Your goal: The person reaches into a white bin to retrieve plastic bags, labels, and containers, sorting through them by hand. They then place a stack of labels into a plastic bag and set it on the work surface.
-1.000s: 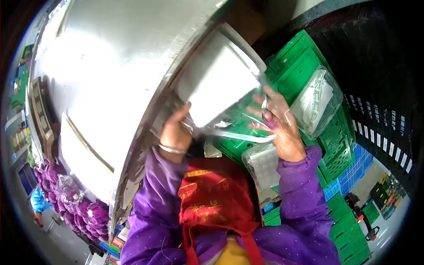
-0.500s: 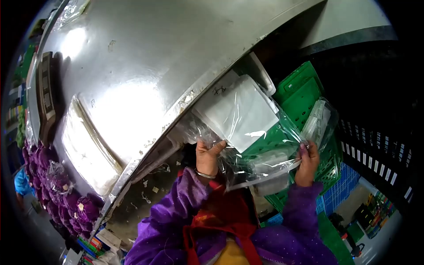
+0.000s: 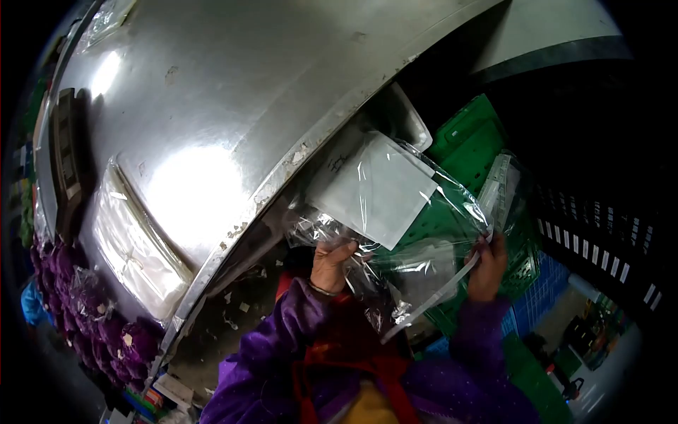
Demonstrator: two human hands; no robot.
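A clear plastic bag stretches between my two hands in front of my red apron. My left hand is closed on its crumpled left side, thumb pressed against the fingers. Opposite, my right hand pinches the bag near its right edge, where a pale strip runs down toward the apron. Through and behind the film I see a white sheet or flat box with dark handwriting at its left, and a green plastic crate. A clear-wrapped white item lies beyond my right hand.
A metal table with a worn edge fills the upper left. On it lie a stack of clear bags and a brown long object. Purple cabbages are heaped at the left. A blue crate stands low on the right.
The bag's film has shifted between my hands, and its pale strip now hangs lower and more steeply. Both hands have moved slightly down and keep hold of it. The view has shifted a little.
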